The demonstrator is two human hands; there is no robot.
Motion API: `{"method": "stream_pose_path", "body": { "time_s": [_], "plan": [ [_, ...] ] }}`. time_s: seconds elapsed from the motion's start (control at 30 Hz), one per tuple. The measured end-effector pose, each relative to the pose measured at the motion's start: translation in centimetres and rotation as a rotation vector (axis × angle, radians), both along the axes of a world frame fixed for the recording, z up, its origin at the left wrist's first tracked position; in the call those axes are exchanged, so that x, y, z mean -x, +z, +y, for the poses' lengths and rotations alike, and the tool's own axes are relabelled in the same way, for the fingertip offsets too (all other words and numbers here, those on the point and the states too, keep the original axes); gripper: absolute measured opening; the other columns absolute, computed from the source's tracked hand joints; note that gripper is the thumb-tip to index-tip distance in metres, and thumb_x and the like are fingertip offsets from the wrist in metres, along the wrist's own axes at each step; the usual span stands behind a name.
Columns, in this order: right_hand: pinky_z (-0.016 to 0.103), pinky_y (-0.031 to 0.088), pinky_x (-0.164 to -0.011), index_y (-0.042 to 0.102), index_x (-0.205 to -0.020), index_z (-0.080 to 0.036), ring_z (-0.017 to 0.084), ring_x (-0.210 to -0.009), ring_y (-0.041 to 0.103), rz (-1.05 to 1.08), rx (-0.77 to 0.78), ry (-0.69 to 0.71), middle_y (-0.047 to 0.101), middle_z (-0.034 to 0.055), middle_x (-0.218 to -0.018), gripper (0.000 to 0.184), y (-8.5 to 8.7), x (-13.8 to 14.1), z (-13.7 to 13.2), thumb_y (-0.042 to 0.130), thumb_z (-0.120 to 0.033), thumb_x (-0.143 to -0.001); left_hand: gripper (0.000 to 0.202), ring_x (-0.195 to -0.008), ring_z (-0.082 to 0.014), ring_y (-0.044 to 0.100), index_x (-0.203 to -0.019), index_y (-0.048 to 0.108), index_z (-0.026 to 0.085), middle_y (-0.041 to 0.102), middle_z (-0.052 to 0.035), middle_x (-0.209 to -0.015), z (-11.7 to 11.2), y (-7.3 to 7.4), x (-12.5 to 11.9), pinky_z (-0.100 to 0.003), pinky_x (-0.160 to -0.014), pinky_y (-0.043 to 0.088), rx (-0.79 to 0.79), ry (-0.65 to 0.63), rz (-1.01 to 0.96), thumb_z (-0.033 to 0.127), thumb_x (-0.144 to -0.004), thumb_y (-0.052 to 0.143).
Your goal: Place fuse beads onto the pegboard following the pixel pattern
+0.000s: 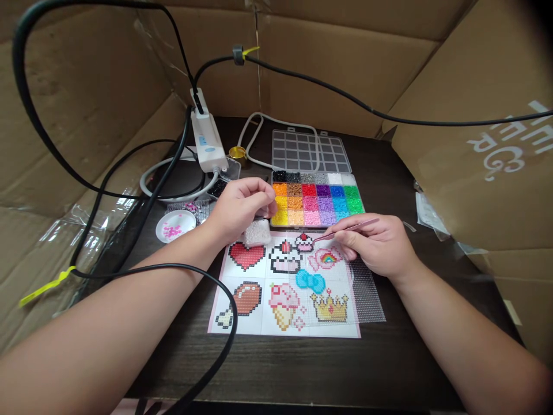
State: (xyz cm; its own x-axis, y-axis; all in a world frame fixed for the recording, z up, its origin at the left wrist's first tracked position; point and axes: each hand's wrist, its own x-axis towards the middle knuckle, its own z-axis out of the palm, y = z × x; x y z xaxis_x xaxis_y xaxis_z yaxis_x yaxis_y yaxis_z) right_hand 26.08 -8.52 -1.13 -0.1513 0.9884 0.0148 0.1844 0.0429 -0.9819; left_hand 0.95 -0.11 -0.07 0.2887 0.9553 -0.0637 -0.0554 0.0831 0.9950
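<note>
My right hand [378,245] is closed around pink tweezers [355,228], whose tips point left at a small cupcake made of beads [305,244]. The cupcake has a red top and a dark outline. Beneath the tweezers lies a clear pegboard [367,297], partly over a printed pattern sheet [283,320]. Curled and pinched together, the fingers of my left hand [242,208] are by the left edge of the bead box [318,199]; what they hold, if anything, is hidden. A small clear case of whitish beads [257,232] sits just under that hand.
Behind my left hand are a white dish of pink beads [176,226], a mesh pegboard and black beads [216,188]. A white power strip [208,141] and yellow cup [237,153] stand further back. Black cables [224,340] loop across the front; cardboard walls [319,63] surround the table.
</note>
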Motion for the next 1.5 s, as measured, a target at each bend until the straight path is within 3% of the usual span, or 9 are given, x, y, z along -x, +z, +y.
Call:
{"method": "stream_pose_path", "body": {
  "time_s": [0.27, 0.4, 0.7, 1.5],
  "plan": [
    [0.023, 0.047, -0.049, 0.080, -0.092, -0.016, 0.010, -0.048, 0.055, -0.051, -0.172, -0.303, 0.062, 0.0005, -0.055, 0.014, 0.5, 0.6, 0.3, 0.072, -0.027, -0.088, 0.007, -0.055, -0.0101, 0.061, -0.067, 0.064, 0.017, 0.066, -0.0016, -0.060, -0.1, 0.2, -0.1, -0.022, -0.055, 0.048, 0.012, 0.006, 0.003, 0.019, -0.071, 0.069],
    [0.022, 0.047, -0.048, 0.080, -0.090, -0.015, 0.010, -0.047, 0.056, -0.133, -0.190, -0.376, 0.063, 0.0008, -0.054, 0.016, 0.3, 1.6, 0.4, 0.072, -0.029, -0.086, 0.007, -0.055, -0.0101, 0.060, -0.067, 0.064, 0.017, 0.066, -0.0020, -0.060, -0.1, 0.3, 0.0, -0.022, -0.055, 0.048, 0.003, 0.006, 0.013, 0.020, -0.071, 0.069],
    [0.022, 0.049, -0.046, 0.081, -0.086, -0.015, 0.010, -0.044, 0.056, -0.231, -0.249, -0.386, 0.063, 0.0006, -0.053, 0.019, -0.4, 2.2, 0.4, 0.072, -0.031, -0.084, 0.009, -0.055, -0.0100, 0.061, -0.067, 0.063, 0.017, 0.067, -0.0019, -0.060, -0.1, 0.4, 0.0, -0.021, -0.055, 0.047, 0.018, -0.007, 0.014, 0.021, -0.070, 0.070],
    [0.022, 0.048, -0.047, 0.080, -0.083, -0.014, 0.010, -0.046, 0.056, -0.201, -0.171, -0.354, 0.063, 0.0012, -0.054, 0.017, 0.0, 2.0, 0.4, 0.071, -0.029, -0.086, 0.008, -0.056, -0.0106, 0.060, -0.066, 0.064, 0.017, 0.066, -0.0015, -0.060, -0.1, 0.4, -0.1, -0.023, -0.056, 0.048, 0.009, 0.001, 0.012, 0.021, -0.070, 0.070]
  ]
}}
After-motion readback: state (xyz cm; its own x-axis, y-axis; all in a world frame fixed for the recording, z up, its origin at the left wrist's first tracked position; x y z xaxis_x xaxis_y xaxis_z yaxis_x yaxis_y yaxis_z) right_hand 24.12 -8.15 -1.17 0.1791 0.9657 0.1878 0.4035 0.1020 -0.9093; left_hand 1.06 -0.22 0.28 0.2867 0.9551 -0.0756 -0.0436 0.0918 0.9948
